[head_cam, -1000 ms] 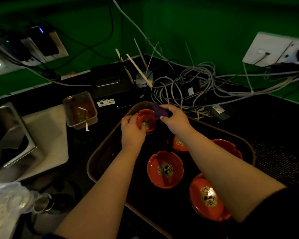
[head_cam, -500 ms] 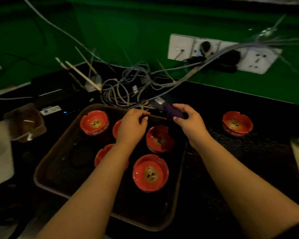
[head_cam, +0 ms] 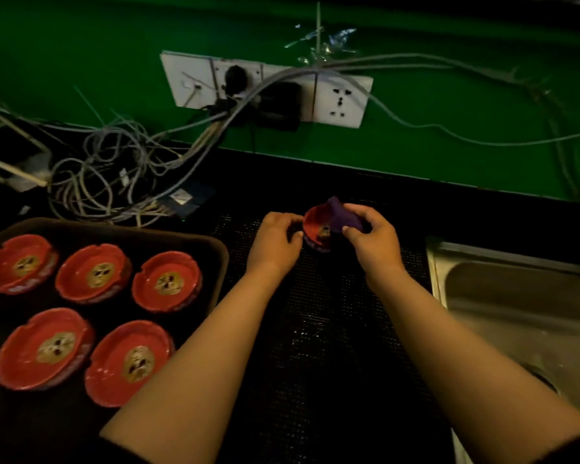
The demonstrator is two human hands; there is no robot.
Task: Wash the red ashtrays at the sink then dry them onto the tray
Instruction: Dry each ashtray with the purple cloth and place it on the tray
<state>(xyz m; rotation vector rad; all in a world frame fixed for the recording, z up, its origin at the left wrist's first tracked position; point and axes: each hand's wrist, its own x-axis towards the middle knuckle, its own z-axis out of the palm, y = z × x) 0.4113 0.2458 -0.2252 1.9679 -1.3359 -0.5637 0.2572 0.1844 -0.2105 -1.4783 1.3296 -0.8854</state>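
Red ashtray (head_cam: 317,226) held tilted on edge above the black mesh mat (head_cam: 318,316), open side facing the camera and slightly right, gold emblem visible at the bottom of the bowl. Gripped at its left rim by the left hand (head_cam: 275,244), fingers curled round the edge, thumb toward the camera. Purple cloth (head_cam: 344,217) bunched against the ashtray's right side and upper rim, pinched in the right hand (head_cam: 374,241) between curled fingers and thumb. Both forearms bare, reaching in from the lower edge of the view.

To the left, on the dark brown tray (head_cam: 215,249), five more red ashtrays sitting upright, each with a gold emblem in the middle: three in the back row (head_cam: 17,264) (head_cam: 92,272) (head_cam: 166,281), two in the front row (head_cam: 44,348) (head_cam: 129,363). Front right one partly covered by the left forearm. Tray just beside the mat, well apart from the held ashtray.

To the right, the steel sink (head_cam: 503,296), its rim just beside the mat's right edge, basin dim.

Behind, a black counter meeting a green wall (head_cam: 449,95). White socket panel (head_cam: 340,100) on the wall, a black adapter (head_cam: 278,105) plugged in, grey cables (head_cam: 114,169) running down from it into a loose tangle behind the tray. Pale sticks (head_cam: 10,169) at the far left, their holder too dim to make out.
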